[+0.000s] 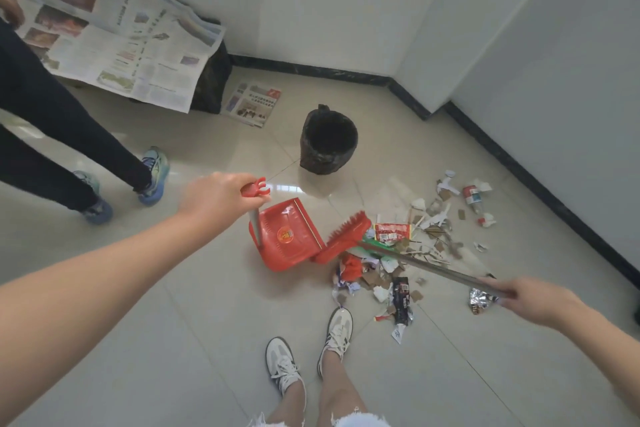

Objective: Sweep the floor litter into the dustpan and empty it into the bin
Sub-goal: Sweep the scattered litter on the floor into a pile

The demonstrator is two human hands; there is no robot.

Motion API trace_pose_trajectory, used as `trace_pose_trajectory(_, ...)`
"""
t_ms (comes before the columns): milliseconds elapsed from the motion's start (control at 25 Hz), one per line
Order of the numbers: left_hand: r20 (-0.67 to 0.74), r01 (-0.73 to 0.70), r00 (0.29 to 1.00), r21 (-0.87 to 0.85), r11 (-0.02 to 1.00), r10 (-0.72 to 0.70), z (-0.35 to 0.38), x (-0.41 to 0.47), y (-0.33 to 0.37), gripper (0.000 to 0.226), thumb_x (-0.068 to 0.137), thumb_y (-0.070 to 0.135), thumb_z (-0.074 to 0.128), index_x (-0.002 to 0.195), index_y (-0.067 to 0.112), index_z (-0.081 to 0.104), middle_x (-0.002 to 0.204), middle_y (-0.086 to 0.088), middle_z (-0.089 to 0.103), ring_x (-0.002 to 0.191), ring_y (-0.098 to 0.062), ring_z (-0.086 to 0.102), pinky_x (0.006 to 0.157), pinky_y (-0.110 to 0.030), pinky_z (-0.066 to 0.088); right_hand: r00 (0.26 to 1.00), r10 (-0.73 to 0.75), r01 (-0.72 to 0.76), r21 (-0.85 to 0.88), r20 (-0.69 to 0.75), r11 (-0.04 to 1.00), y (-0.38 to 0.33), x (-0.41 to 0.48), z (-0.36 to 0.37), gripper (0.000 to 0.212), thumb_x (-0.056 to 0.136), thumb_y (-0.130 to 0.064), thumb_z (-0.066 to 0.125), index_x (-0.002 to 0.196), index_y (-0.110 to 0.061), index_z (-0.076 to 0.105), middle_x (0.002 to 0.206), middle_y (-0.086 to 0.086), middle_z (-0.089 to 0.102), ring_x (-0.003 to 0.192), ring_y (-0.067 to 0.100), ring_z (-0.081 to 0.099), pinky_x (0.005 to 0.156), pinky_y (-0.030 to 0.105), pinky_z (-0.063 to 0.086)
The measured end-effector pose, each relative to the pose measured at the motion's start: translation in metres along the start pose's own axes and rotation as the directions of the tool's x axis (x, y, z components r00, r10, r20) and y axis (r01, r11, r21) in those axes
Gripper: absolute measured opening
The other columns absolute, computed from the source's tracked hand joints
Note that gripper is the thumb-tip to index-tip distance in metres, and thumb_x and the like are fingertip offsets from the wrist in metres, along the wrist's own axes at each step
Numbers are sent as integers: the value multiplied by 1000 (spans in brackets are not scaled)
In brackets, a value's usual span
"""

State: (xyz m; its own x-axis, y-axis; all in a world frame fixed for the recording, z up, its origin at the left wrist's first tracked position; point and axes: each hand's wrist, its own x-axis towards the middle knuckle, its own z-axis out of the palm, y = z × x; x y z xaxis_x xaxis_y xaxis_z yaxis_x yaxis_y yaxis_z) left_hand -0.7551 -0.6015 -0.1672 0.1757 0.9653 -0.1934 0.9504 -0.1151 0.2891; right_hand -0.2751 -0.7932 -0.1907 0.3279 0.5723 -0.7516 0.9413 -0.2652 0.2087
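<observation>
A red dustpan (287,236) rests on the tiled floor, its open lip facing right. My left hand (214,198) grips the red top of its upright handle. My right hand (533,298) holds the metal broom handle (433,263). The red broom head (344,236) sits right at the dustpan's lip. A pile of litter (415,246) spreads to the right of the broom: paper scraps, cardboard bits, wrappers, a small bottle. A bin lined with a black bag (328,142) stands behind the dustpan, open and upright.
Another person stands at the left in dark trousers and blue shoes (152,177), holding an open newspaper (114,42). A folded newspaper (252,103) lies near a dark bag by the wall. My white shoes (311,350) are just below the litter. Walls with black skirting close the right side.
</observation>
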Motion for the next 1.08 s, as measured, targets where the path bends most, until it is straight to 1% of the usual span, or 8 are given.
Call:
trace_pose_trajectory(200,-21,-41,999,-60,997,40,-6,17,49,36,82,61,61,77,26,62,75,8,58,80,-20,58,59,-29,34,995,95,-92,251,1,964,43,-37,26,54,94,-36,46,117,-76,17,126,-16,59,98,9,60,81,27,47)
trace_pose_trajectory(280,-5,-110,994,-34,993,110,-4,27,77,38,82,63,61,78,25,65,74,9,61,75,-16,53,60,-29,37,982,189,-186,363,27,913,56,-27,34,54,93,-34,47,131,-67,27,104,-10,66,69,12,64,64,25,50)
trace_pose_trajectory(360,41,-167,985,-9,986,168,-4,38,96,40,81,64,60,78,25,67,73,9,62,74,-15,55,61,-29,41,965,258,-247,498,48,831,64,-13,41,50,93,-28,49,137,-51,42,66,-1,58,39,17,51,44,21,43)
trace_pose_trajectory(520,61,-218,974,-29,975,220,-1,81,145,46,78,67,62,71,21,65,67,7,62,68,-13,58,63,-34,49,913,366,-328,859,181,394,99,17,42,48,97,-10,48,142,-27,46,43,1,30,24,10,25,37,11,26)
trace_pose_trajectory(640,82,-213,973,-25,977,214,23,106,197,49,77,69,62,72,21,66,62,7,61,62,-9,57,58,-33,49,858,406,-363,931,313,48,139,64,21,48,97,-12,50,143,-28,44,43,3,31,20,8,26,38,8,28)
trace_pose_trajectory(760,118,-244,963,-8,970,244,52,124,254,50,76,70,62,75,20,66,61,7,61,60,-6,56,53,-29,43,856,395,-299,942,335,-151,170,128,-5,46,97,-7,47,138,-28,48,46,4,34,19,6,27,33,7,29)
trace_pose_trajectory(920,141,-321,938,6,947,317,84,157,327,44,76,67,65,69,24,62,56,11,58,56,-2,53,46,-21,32,879,337,-248,928,336,-279,215,223,-45,35,96,2,38,113,-26,49,60,5,33,20,5,29,29,10,30)
trace_pose_trajectory(1080,153,-375,916,-4,927,371,122,197,376,40,76,67,65,72,27,63,58,10,59,59,-5,55,47,-15,31,869,303,-318,910,392,-268,262,308,-83,19,91,10,40,91,-8,45,54,7,40,20,7,32,30,12,32)
